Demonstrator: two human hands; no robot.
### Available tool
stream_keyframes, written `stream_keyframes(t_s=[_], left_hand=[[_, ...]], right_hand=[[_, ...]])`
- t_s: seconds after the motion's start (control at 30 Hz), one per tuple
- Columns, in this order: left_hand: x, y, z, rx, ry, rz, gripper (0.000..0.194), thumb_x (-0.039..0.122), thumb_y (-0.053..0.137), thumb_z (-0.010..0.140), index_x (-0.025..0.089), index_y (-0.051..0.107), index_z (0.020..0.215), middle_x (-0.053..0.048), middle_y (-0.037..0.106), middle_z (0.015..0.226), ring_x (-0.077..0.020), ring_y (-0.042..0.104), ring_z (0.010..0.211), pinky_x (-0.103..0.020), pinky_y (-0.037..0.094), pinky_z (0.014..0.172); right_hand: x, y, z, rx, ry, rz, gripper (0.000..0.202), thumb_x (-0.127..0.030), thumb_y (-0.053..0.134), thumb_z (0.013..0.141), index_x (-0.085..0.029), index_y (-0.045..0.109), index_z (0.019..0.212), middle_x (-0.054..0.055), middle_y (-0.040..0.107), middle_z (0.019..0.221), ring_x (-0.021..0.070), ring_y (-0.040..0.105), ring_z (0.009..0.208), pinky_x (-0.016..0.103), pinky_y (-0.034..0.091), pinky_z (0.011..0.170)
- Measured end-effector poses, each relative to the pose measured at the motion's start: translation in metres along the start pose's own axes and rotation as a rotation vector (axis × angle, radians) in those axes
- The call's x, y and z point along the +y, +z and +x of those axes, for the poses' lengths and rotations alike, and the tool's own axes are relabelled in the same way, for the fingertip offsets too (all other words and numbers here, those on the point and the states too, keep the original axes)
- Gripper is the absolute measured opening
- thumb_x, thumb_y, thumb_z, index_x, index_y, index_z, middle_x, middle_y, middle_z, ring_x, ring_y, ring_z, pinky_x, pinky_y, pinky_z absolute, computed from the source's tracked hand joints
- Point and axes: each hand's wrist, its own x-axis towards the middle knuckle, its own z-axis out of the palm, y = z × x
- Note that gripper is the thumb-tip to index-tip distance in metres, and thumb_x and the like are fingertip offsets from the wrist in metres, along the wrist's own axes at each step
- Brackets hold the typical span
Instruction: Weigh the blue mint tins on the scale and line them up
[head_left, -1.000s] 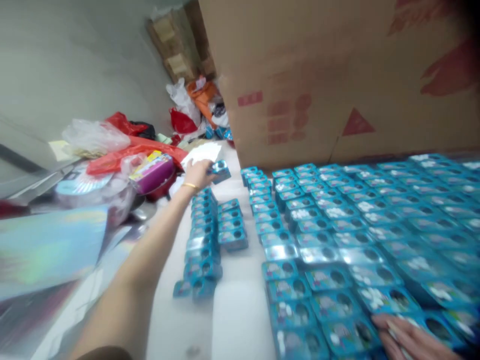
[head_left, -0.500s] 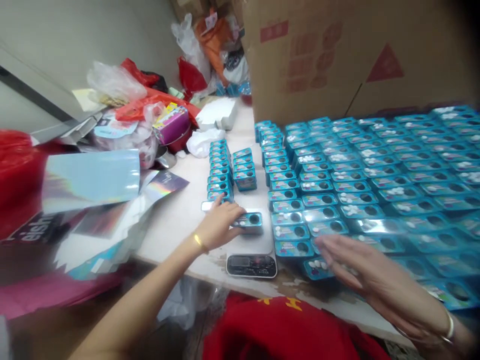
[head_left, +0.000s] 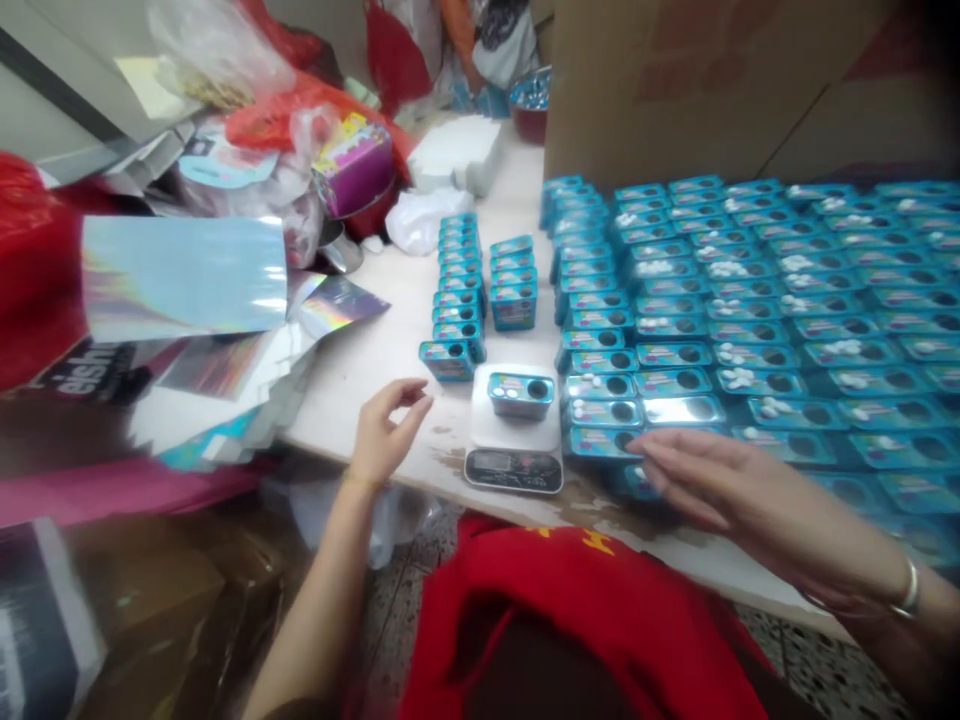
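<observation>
A small blue tin (head_left: 519,408) with a dark round window and two white tablets on its lid stands on a white digital scale (head_left: 486,432). My left hand (head_left: 386,425) hovers left of the scale, thumb and forefinger curved with a gap between them and nothing visible in it. Just beyond it, a row of blue tins (head_left: 447,360) runs back along the table. My right hand (head_left: 712,482) is half closed over the near tins on the right, fingers together; what it holds is hidden. White tablets (head_left: 739,378) lie on many of those tins.
Rows of blue tins (head_left: 757,355) fill the right side, backed by a large cardboard box (head_left: 697,110). A short row of tins (head_left: 514,300) stands behind the scale. Shiny printed sheets (head_left: 184,280), a purple box (head_left: 360,180) and plastic bags (head_left: 420,220) crowd the left.
My left hand has let go of the tin on the scale and drawn back left. The flat piece beside the left row's front tin is no longer seen. The view has tipped down.
</observation>
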Motion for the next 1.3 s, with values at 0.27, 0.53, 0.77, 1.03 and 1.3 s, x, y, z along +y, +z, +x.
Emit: stream_keyframes(t_s=[0.27,0.53,0.77,1.03,1.3], left_hand=[[-0.068,0.045,-0.063,-0.019,-0.212,0.04,0.026,0.035,0.05,0.087,0.017,0.06,0.104,-0.005,0.064,0.091,-0.0178,0.06,0.083,-0.033,0.049,0.082],[-0.08,0.066,-0.069,0.079,-0.1,0.176,0.021,0.029,0.045,0.09,0.017,0.057,0.102,-0.005,0.057,0.081,-0.0194,0.055,0.078,-0.033,0.045,0.076],[-0.079,0.068,-0.069,0.064,-0.071,0.241,0.017,0.029,0.044,0.092,0.019,0.058,0.095,-0.005,0.057,0.081,-0.0202,0.054,0.077,-0.033,0.041,0.073],[-0.075,0.068,-0.067,0.055,-0.071,0.245,0.018,0.028,0.044,0.092,0.02,0.059,0.096,-0.005,0.059,0.082,-0.0206,0.054,0.078,-0.034,0.041,0.073],[-0.076,0.068,-0.067,0.052,-0.071,0.248,0.017,0.028,0.045,0.091,0.02,0.058,0.096,-0.005,0.059,0.083,-0.0213,0.055,0.081,-0.034,0.041,0.074]], right_hand=[[-0.041,0.011,0.027,-0.205,0.043,-0.061,0.038,-0.052,0.066,0.075,-0.017,0.064,0.089,-0.001,0.051,0.065,0.0053,0.036,0.047,0.018,0.027,0.039],[-0.091,0.044,0.071,-0.248,-0.141,-0.498,0.019,-0.033,0.055,0.082,-0.015,0.059,0.081,-0.006,0.043,0.051,0.0049,0.035,0.044,0.018,0.028,0.042],[-0.086,0.057,0.1,-0.25,-0.413,-0.983,0.007,-0.021,0.06,0.08,-0.016,0.065,0.079,-0.001,0.053,0.063,0.0106,0.048,0.061,0.022,0.037,0.057],[-0.082,0.062,0.103,-0.283,-0.356,-1.023,0.02,-0.019,0.062,0.078,-0.017,0.061,0.097,0.0,0.059,0.073,0.011,0.051,0.057,0.022,0.038,0.057],[-0.087,0.07,0.107,-0.239,-0.392,-1.176,0.013,-0.019,0.065,0.077,-0.016,0.063,0.089,0.002,0.058,0.073,0.0145,0.052,0.067,0.023,0.037,0.061]])
